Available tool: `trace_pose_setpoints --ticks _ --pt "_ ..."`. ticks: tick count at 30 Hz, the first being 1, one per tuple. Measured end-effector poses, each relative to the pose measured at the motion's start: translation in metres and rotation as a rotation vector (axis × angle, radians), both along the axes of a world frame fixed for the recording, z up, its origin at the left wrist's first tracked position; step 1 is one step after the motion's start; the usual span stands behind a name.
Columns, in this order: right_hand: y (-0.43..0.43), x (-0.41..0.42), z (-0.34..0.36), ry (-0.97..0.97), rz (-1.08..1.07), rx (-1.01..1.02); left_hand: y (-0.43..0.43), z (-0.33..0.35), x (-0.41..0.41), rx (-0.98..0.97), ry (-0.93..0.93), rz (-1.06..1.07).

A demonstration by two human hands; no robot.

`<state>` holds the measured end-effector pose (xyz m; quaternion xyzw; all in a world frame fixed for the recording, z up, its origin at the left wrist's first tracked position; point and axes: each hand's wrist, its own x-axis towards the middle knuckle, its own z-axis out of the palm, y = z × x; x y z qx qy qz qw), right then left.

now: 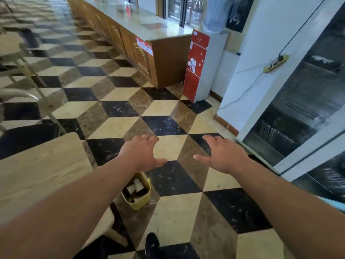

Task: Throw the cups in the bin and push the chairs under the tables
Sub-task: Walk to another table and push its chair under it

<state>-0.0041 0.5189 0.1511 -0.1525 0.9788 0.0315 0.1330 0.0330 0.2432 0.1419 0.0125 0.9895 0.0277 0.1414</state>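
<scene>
Patterned floor tiles (168, 109) of cream, brown and black fill the room, with a long wooden counter (149, 53) behind. At the left sit a wooden table (41, 169) and a metal-framed chair (24, 94) standing out from it. Down beside the table, a small yellow bin (141, 200) holds several cups (137, 186). Both the left hand (141, 152) and right hand (222, 154) hover empty, fingers spread. Cups look done; I would turn left, grip the chair's back with both hands and slide it straight under.
</scene>
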Motion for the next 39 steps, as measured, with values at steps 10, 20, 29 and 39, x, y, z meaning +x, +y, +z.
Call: trace_pose_setpoints --ticks 10,20,29,39 --pt "-0.082 -0.217 0.003 -0.003 0.083 0.064 -0.067 -0.006 -0.215 0.035 -0.078 0.085" --pt "-0.15 -0.46 0.008 0.063 0.313 0.033 -0.119 0.009 -0.394 -0.029 -0.054 0.223" --pt "-0.224 -0.683 0.032 0.04 0.505 0.0 -0.187 0.033 -0.533 -0.078 -0.082 0.541" --pt "-0.421 -0.781 0.035 0.028 0.828 -0.103 -0.307 0.027 -0.598 -0.047 -0.053 0.815"
